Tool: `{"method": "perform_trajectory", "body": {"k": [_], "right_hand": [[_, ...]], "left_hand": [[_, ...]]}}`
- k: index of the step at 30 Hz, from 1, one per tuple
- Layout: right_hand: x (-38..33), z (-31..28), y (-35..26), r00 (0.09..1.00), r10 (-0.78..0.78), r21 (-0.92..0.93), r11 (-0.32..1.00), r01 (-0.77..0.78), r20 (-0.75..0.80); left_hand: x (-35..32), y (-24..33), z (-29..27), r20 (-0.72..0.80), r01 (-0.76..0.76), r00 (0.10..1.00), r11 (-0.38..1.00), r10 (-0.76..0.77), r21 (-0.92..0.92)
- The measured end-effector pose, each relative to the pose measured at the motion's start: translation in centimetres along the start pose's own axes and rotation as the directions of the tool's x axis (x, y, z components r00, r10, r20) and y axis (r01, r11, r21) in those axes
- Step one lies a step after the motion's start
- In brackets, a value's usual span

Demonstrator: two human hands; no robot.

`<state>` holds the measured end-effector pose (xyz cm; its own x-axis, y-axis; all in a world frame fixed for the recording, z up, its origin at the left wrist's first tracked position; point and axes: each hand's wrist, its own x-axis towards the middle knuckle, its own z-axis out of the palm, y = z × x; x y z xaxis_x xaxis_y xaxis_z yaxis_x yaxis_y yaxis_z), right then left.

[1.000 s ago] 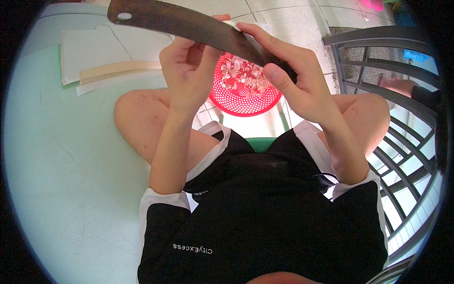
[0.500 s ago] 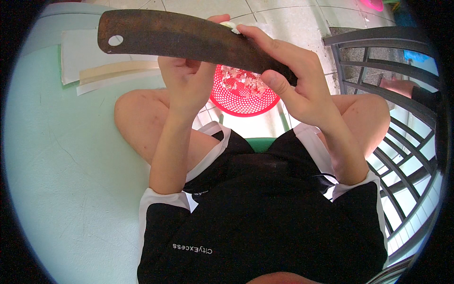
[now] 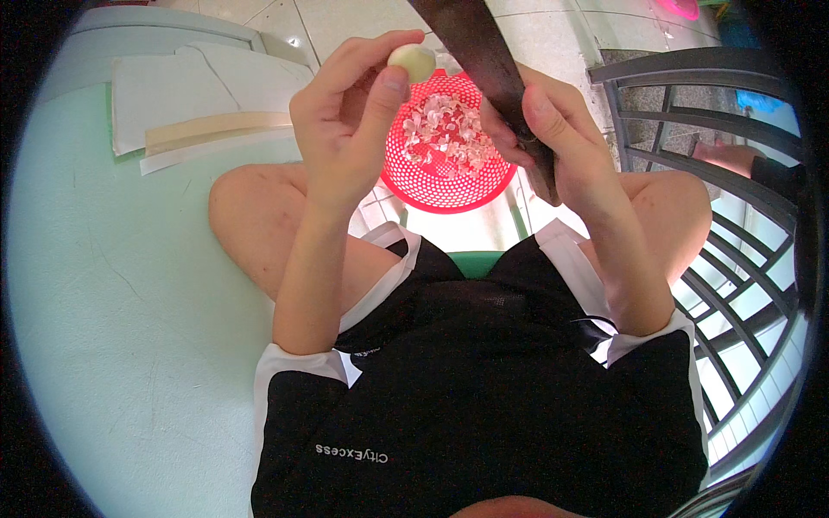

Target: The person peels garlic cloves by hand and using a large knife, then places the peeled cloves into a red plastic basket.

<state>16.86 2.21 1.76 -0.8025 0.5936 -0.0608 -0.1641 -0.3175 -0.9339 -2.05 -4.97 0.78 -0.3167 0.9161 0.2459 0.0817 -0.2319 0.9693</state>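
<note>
1. Left hand [image 3: 345,129]: fingers curled close together, thumb and fingertips pinched on one pale peeled garlic clove [image 3: 412,60], raised above the basket's left rim.
2. Right hand [image 3: 561,147]: fingers wrapped tight round the handle end of a dark cleaver [image 3: 479,52], thumb pressed on the flat of the blade. Blade runs up and to the left, out of the top edge. One cleaver.
3. Clove and blade sit just beside each other, not touching as far as can be seen.
4. Nearest the camera: black shirt with white sleeve cuffs, black shorts with white trim, both forearms coming up from the lower edge. Two bare knees spread to either side.
5. Between the knees, below the hands: one round red perforated basket [image 3: 445,186] on the floor, holding a heap of pale pinkish peels or bits [image 3: 445,134]; too many and too small to count. The right hand and blade cover its right rim.
6. A green strip [image 3: 475,262] shows just under the basket, between the legs; cannot tell what it is.
7. Left: pale green floor surface [image 3: 112,302].
8. Farther left, upper: a stack of flat pale cardboard sheets [image 3: 181,104]; count unclear.
9. Right: dark metal railing [image 3: 717,112] with curved bars.
10. Far top: pale tiled floor [image 3: 345,22].
</note>
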Motion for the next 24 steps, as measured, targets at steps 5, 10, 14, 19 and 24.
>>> {"method": "perform_trajectory", "body": {"k": [5, 10, 14, 19, 24], "right_hand": [[0.1, -0.5, 0.0, 0.998, 0.019, 0.067, 0.997, -0.023, 0.068], [0.3, 0.2, -0.1, 0.993, -0.095, -0.137, 0.985, 0.105, 0.076], [0.4, 0.1, 0.8, 0.992, -0.110, -0.315, 0.941, 0.126, 0.070], [0.6, 0.2, 1.0, 0.979, -0.197, -0.401, 0.894, 0.202, 0.054], [0.5, 0.0, 0.3, 0.989, -0.146, -0.342, 0.928, 0.149, 0.036]], "left_hand": [[0.1, 0.2, 0.5, -0.048, 0.067, 0.996, 0.995, -0.071, -0.076], [-0.1, -0.6, 0.1, -0.050, 0.067, 0.996, 0.987, -0.075, -0.143], [0.0, -0.4, 0.3, -0.058, 0.092, 0.993, 0.987, -0.100, -0.131], [-0.2, -0.7, 0.4, -0.066, 0.069, 0.995, 0.991, -0.078, -0.118], [0.2, -0.6, 0.4, -0.063, 0.077, 0.994, 0.991, -0.085, -0.112]]}}
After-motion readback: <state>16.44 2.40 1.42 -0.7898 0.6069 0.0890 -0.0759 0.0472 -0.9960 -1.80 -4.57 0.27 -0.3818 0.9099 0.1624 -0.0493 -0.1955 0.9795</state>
